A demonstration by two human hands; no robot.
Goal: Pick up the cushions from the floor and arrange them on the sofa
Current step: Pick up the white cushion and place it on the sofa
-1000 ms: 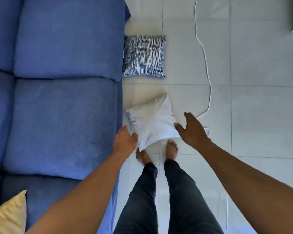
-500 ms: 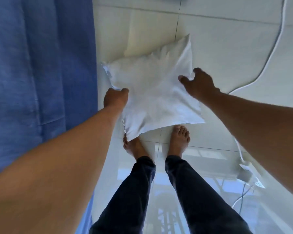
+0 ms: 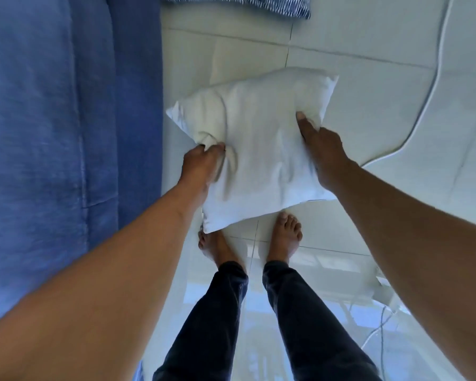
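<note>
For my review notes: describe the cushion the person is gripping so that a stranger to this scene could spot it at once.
Start at the blue sofa along the left, then move right onto the pale tiled floor beside it. In front of the person's bare feet, the left hand and right hand pinch opposite edges of the white cushion. It is plain white, unlike the dark patterned cushion at the top edge.

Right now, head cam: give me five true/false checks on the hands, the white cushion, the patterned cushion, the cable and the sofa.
1. Both hands grip the white cushion: left hand, right hand. True.
2. The white cushion rests on the blue sofa. False: it is over the tiled floor, beside the sofa.
3. The patterned cushion lies on the floor at the top edge. True.
4. The white cable runs between the sofa and the cushion. False: it runs on the person's right.
5. The person wears shoes. False: barefoot.
</note>
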